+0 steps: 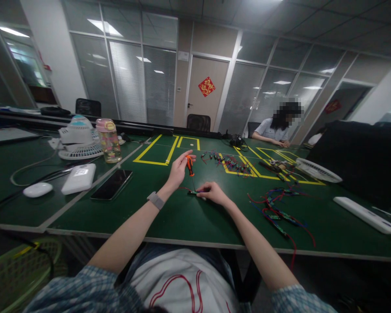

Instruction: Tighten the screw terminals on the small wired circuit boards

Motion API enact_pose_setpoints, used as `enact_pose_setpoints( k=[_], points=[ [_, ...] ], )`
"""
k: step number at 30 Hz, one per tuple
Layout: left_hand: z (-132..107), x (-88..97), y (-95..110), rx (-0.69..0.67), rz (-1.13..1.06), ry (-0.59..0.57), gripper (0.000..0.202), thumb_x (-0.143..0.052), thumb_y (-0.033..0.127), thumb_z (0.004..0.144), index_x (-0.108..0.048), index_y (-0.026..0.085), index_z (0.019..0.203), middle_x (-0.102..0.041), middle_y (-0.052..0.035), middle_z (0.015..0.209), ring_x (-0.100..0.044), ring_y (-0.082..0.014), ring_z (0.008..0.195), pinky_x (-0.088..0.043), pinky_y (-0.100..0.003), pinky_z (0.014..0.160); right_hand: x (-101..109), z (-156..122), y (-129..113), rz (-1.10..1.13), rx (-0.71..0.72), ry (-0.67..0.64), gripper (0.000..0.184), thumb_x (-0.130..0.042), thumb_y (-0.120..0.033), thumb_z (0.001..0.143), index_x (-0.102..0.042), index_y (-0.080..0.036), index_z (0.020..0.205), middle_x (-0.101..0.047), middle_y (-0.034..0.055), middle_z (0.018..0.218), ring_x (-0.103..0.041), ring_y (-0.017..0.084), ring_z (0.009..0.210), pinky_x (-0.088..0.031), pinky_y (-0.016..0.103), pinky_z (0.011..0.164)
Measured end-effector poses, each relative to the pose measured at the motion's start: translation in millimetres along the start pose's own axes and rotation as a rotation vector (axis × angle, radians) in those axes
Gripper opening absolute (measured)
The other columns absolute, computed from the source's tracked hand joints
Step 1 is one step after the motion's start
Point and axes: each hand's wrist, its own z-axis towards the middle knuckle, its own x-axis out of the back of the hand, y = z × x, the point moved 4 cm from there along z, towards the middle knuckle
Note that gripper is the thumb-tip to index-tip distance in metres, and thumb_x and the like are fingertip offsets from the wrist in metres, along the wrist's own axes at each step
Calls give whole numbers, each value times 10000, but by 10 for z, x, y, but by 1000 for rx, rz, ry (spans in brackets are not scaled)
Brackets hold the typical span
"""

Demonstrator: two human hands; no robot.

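My left hand (179, 169) is closed on the orange and black handle of a screwdriver (190, 166). The screwdriver stands nearly upright, and its thin shaft runs down to a small green circuit board (192, 192) on the green table. With bent fingers, my right hand (213, 193) pinches the right end of that board; a reddish wire sticks out on its left. To the right lies a loose group of similar circuit boards (273, 217) with red and blue wires. Farther back, a row of wired boards (231, 163) stretches across the yellow tape.
Left of my arms are a black phone (112, 184), a white power bank (78, 178), a white mouse (38, 189), a drink bottle (109, 141) and a small fan (80, 141). A white bar (366, 214) lies at right. Across the table sits another person (270, 130).
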Motion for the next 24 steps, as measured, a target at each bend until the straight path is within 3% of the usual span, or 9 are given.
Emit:
enact_pose_setpoints(
  k=[7, 11, 14, 19, 24],
  points=[
    [-70, -25, 83, -56, 171, 61, 210, -673, 352, 788, -675, 195, 926, -634, -19, 873, -586, -130, 734, -477, -237, 665, 18, 11, -15, -51, 18, 25, 230, -759, -259, 664, -776, -150, 866, -665, 26, 695, -532, 120, 606, -407, 241, 594],
    [-99, -54, 115, -130, 239, 72, 255, -469, 311, 921, -677, 221, 1038, -617, -49, 1046, -587, -152, 936, -474, -272, 836, 14, 13, -4, -38, 22, 17, 232, -755, -261, 669, -775, -151, 873, -670, 30, 717, -538, 124, 625, -412, 240, 602],
    [-109, -84, 144, -164, 220, 42, 308, -400, 238, 939, -651, 219, 1115, -604, -62, 1157, -565, -170, 1079, -439, -312, 950, 9, 10, 7, -26, 22, 15, 246, -756, -271, 670, -772, -139, 876, -670, 33, 713, -539, 122, 611, -410, 241, 593],
    [-145, -127, 185, -165, 191, 24, 270, -500, 274, 907, -632, 204, 1131, -622, -69, 1044, -606, -172, 955, -494, -283, 808, 0, 6, 12, -6, 12, 1, 263, -750, -282, 678, -766, -123, 887, -649, 19, 629, -530, 118, 555, -411, 241, 571],
    [-175, -116, 217, -215, 300, 115, 113, -652, 279, 810, -674, 193, 880, -571, -41, 909, -570, -154, 859, -483, -250, 735, 5, 6, 1, -19, 22, 10, 258, -756, -282, 668, -771, -132, 878, -666, 27, 668, -532, 116, 563, -406, 239, 571]
  ],
)
